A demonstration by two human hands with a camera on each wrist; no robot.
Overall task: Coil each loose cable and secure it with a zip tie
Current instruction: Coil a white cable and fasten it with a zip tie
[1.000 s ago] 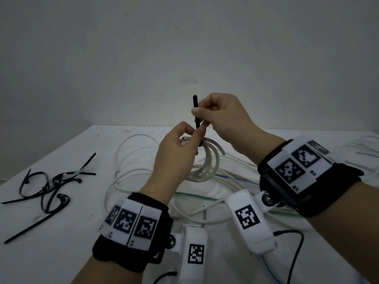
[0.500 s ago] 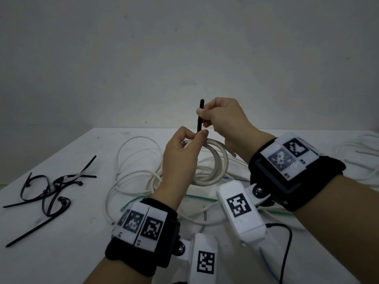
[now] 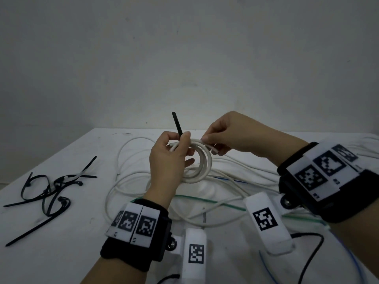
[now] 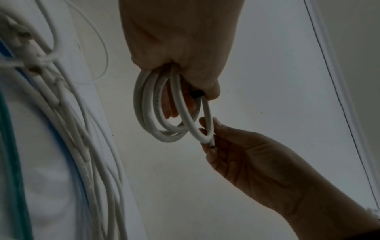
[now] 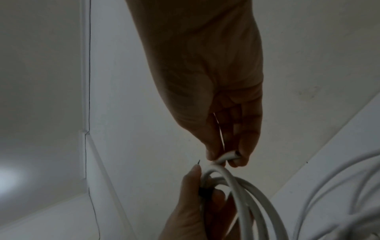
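Observation:
A small coil of thick white cable (image 3: 202, 163) hangs in the air above the table. My left hand (image 3: 170, 158) grips the coil's top together with a black zip tie (image 3: 177, 124), whose tail sticks up past the thumb. In the left wrist view the coil (image 4: 162, 113) hangs below the left hand (image 4: 180, 53), the tie's black head showing by the thumb. My right hand (image 3: 229, 136) pinches the cable's cut end (image 5: 230, 156) just right of the left thumb; the right hand (image 4: 246, 155) shows in the left wrist view too.
Loose white cables (image 3: 131, 177) sprawl over the white table (image 3: 61, 232) under my hands, with a green one (image 3: 205, 200) and a blue one among them. Several spare black zip ties (image 3: 47, 191) lie at the left. A wall stands behind the table.
My right hand let go of the zip tie's tail and moved down to pinch the cable's end. The left hand now holds tie and coil alone, and the tail leans left.

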